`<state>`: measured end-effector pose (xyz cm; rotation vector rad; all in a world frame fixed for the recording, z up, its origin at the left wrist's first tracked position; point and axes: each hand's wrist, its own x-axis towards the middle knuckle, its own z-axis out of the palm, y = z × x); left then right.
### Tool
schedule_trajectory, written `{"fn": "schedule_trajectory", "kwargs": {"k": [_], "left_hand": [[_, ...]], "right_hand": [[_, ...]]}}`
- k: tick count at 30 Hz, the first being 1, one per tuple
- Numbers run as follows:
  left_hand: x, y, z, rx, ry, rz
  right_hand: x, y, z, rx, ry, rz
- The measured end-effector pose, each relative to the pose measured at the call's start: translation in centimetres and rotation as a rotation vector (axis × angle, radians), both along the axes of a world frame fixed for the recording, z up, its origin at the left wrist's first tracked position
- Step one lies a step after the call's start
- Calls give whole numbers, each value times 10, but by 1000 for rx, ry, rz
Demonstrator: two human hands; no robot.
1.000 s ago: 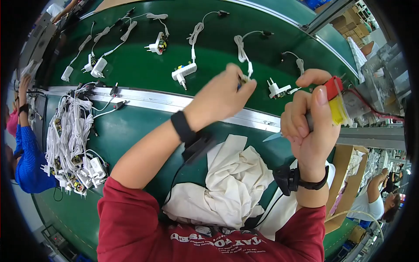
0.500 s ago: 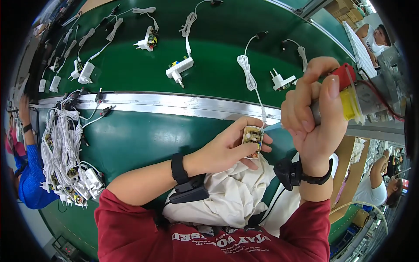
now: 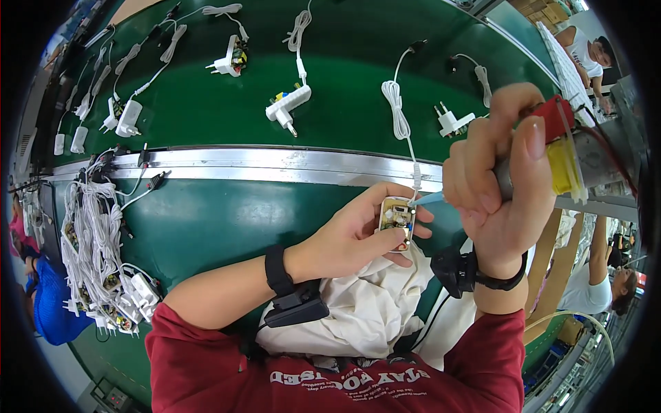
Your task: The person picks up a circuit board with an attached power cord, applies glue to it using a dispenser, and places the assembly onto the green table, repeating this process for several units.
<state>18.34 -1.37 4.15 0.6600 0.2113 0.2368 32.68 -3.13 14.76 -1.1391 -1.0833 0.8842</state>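
Note:
My left hand [image 3: 354,227] is closed around an open white power adapter [image 3: 397,221]. Its circuit board faces up, and my thumb presses on the lower end of the board. A white cable [image 3: 411,155] runs from the adapter's top end to a coiled bundle on the green surface beyond. My right hand [image 3: 506,172] is wrapped around a grey cylindrical dispensing tool [image 3: 597,162] with yellow tape and a red block at the thumb. The tool's blue tapered nozzle [image 3: 430,199] points at the adapter's top right corner, by the cable entry; whether it touches is too small to tell.
A heap of white cabled adapters [image 3: 96,248] lies to the left. Beyond a metal rail [image 3: 227,164], several adapters with coiled cables lie on a green belt [image 3: 351,89]. White cloth [image 3: 372,310] covers my lap. Other people work at the left and right edges.
The view has shifted slightly. My right hand and the tool sit a little further right, with the nozzle still at the adapter's top corner. At far left, another person's raised arm has come down.

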Motion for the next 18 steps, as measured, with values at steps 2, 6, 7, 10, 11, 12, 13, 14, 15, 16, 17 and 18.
{"fn": "schedule_trajectory", "kwargs": {"k": [2, 6, 7, 10, 11, 12, 13, 14, 15, 16, 17, 18], "left_hand": [[0, -1, 1, 7, 14, -7], [-1, -1, -2, -33, 68, 66], [-1, 1, -2, -35, 68, 66], [-2, 11, 0, -198, 77, 132], [-2, 12, 0, -200, 77, 132], [-2, 13, 1, -204, 58, 132], [-2, 13, 2, -207, 40, 133], [-2, 13, 2, -210, 21, 132], [-3, 13, 3, -211, 21, 133], [-3, 13, 3, -216, 16, 133], [-3, 13, 3, -221, 10, 134], [-4, 14, 4, -226, 4, 134]], "right_hand": [[0, 0, 5, -4, -120, 3], [-4, -3, 11, -16, -122, 5], [-5, -5, 12, -19, -122, 5], [-12, -7, 14, -37, -64, 0], [-13, -6, 13, -39, -64, 0], [-14, -6, 11, -34, -76, -16], [-15, -6, 10, -28, -87, -33], [-15, -6, 8, -23, -99, -50], [-15, -5, 7, -24, -98, -49], [-13, -5, 7, -16, -88, -24], [-11, -6, 6, -8, -78, 1], [-11, -6, 6, 0, -67, 26]]}}
